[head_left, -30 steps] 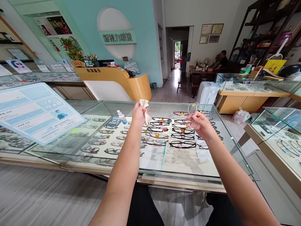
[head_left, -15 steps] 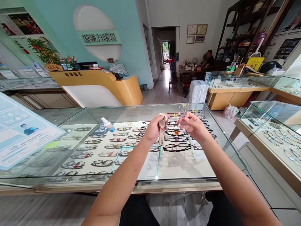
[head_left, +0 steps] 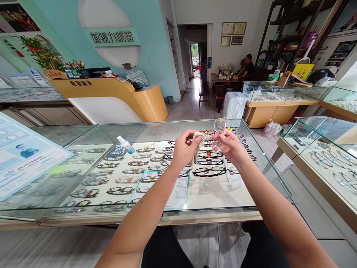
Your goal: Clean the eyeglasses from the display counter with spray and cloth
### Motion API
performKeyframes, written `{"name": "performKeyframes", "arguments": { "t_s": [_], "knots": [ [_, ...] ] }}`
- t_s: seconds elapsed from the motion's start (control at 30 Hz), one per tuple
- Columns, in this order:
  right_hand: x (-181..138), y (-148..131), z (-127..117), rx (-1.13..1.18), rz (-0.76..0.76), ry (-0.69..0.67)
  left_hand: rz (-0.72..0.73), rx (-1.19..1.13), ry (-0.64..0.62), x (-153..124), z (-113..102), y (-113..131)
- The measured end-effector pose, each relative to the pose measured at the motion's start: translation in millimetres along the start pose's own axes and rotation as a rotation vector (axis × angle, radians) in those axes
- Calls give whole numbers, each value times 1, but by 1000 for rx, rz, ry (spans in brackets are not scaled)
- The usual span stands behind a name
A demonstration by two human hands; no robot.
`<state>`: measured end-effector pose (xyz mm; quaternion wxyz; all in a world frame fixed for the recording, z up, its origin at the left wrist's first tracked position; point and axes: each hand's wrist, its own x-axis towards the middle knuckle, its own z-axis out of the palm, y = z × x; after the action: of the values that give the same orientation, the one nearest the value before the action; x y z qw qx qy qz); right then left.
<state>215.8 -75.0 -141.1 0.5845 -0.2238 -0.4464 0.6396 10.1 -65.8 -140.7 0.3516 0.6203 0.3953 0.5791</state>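
Above the glass display case (head_left: 212, 201), my left hand (head_left: 185, 149) pinches a beige cloth (head_left: 196, 149) that hangs down from the fingers. My right hand (head_left: 232, 149) grips a pair of clear-rimmed eyeglasses (head_left: 220, 125), turned so one lens stands above the other; the fingers close around its middle. Cloth and eyeglasses are close together but look apart. Under the glass, below my hands, lie rows of dark-framed glasses (head_left: 209, 171). A white spray bottle (head_left: 125, 144) with a blue label stands on the case to the left.
A blue and white printed sheet (head_left: 25, 156) stands at the left. Further display cases are on the right (head_left: 320, 149) and at the back right. Behind the case is a yellow and white counter (head_left: 150, 102). A person (head_left: 247, 69) sits at a table in the back.
My left hand has turned a little, with its thumb now over the cloth. The eyeglasses have shifted slightly up and right. The whole view has tilted down a little.
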Motion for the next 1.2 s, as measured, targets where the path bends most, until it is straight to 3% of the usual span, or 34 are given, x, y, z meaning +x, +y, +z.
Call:
{"name": "performKeyframes", "arguments": {
  "t_s": [0.37, 0.7, 0.97, 1.2],
  "knots": [
    [0, 1, 2, 19, -11, 13, -45, -138, 49, -4, 9, -4],
    [0, 3, 5, 1, -27, 36, -94, -172, -68, -4, 12, -1],
    [-1, 2, 4, -70, -50, 26, -141, -224, -79, -2, 11, -6],
    [0, 5, 4, -112, -65, 55, -284, -369, -199, -2, 10, -8]
  ]
}}
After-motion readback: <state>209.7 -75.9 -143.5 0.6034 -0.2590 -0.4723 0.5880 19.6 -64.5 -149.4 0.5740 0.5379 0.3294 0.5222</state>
